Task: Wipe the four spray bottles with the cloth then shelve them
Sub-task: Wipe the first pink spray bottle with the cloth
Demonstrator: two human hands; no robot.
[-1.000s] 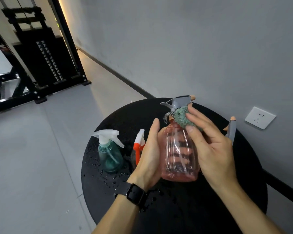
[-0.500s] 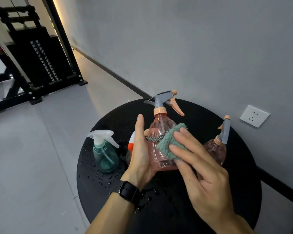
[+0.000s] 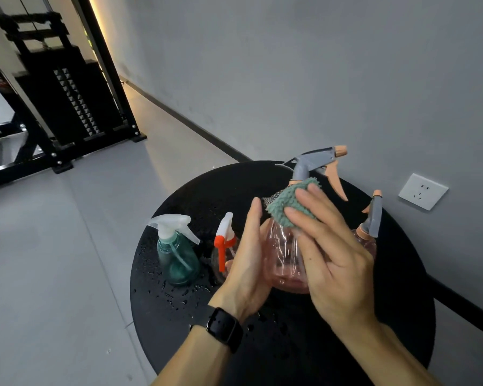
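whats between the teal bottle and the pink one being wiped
In the head view, a small bottle with a white and orange-red sprayer stands between the teal bottle and the held pink bottle, partly hidden behind the left hand.

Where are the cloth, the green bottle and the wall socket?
cloth (image 3: 287,206), head view, on its fluffy middle
green bottle (image 3: 177,260), head view, on its tinted body
wall socket (image 3: 423,191), head view, on its faceplate

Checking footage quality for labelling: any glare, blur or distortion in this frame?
Head view: wide-angle bending curves the wall and floor lines; glare streaks the pink bottle; a warm light strip glows top left; hands and cloth look sharp.
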